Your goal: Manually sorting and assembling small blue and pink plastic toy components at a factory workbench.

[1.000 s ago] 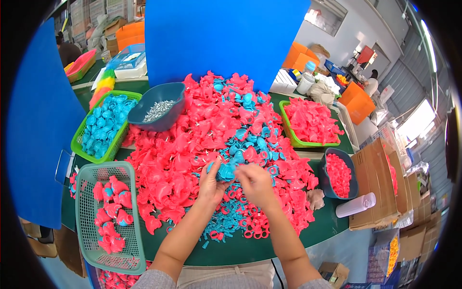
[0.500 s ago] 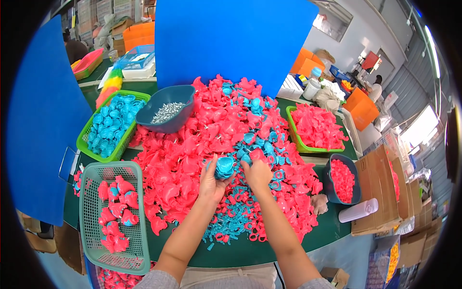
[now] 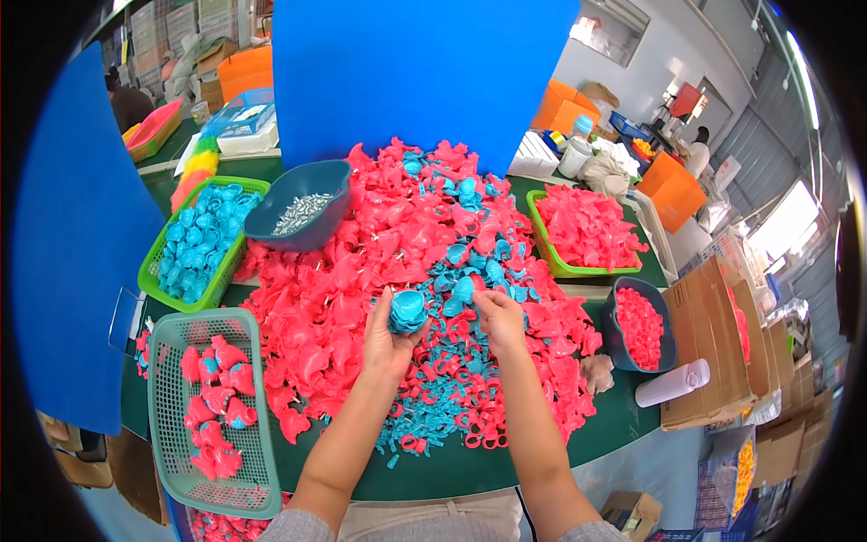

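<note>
A small nested stack of blue cup-shaped plastic parts [image 3: 408, 311] rests in my left hand [image 3: 390, 348], the fingers curled round its side. My right hand [image 3: 500, 318] pinches a blue plastic shell piece [image 3: 463, 290] at its edge, just right of the stack and apart from it. Under both hands spreads a big heap of pink plastic parts [image 3: 352, 298] mixed with loose blue shells. Nearer to me lie small blue pieces [image 3: 420, 417] and pink rings [image 3: 489, 440].
At left, a green basket [image 3: 143, 282] holds blue shells and a grey-green basket [image 3: 163, 434] holds assembled pink-and-blue pieces. A dark bowl [image 3: 262, 230] contains small metal parts. Pink parts fill a green basket [image 3: 578, 271] and dark bowl [image 3: 666, 352] at right, by a bottle [image 3: 673, 383] and carton [image 3: 709, 361].
My right hand has drawn slightly right and now shows a blue shell piece lifted in its fingers. The left hand still holds the stack. The whole view has shifted a little.
</note>
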The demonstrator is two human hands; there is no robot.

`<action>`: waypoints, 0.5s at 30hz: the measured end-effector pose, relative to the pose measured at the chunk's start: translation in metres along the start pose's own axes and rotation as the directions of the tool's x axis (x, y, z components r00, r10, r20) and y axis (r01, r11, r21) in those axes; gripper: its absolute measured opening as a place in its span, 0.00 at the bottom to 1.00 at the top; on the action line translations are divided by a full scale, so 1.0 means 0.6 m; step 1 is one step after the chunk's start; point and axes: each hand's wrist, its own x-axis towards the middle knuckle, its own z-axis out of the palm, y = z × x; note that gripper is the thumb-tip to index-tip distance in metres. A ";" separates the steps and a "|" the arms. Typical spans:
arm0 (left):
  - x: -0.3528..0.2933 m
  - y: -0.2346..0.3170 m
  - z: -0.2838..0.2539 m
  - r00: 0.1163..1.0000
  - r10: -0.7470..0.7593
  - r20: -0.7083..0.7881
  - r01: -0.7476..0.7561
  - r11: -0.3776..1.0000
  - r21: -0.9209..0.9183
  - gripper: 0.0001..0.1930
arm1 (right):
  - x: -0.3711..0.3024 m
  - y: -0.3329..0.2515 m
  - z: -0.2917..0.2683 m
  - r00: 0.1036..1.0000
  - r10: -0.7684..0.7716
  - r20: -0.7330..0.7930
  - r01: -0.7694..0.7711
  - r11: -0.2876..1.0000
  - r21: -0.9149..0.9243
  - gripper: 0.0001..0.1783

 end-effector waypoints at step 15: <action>-0.011 -0.015 0.014 1.000 0.015 0.012 -0.016 0.999 0.035 0.14 | -0.093 -0.055 0.073 0.671 -0.702 0.239 0.702 0.499 -0.508 0.11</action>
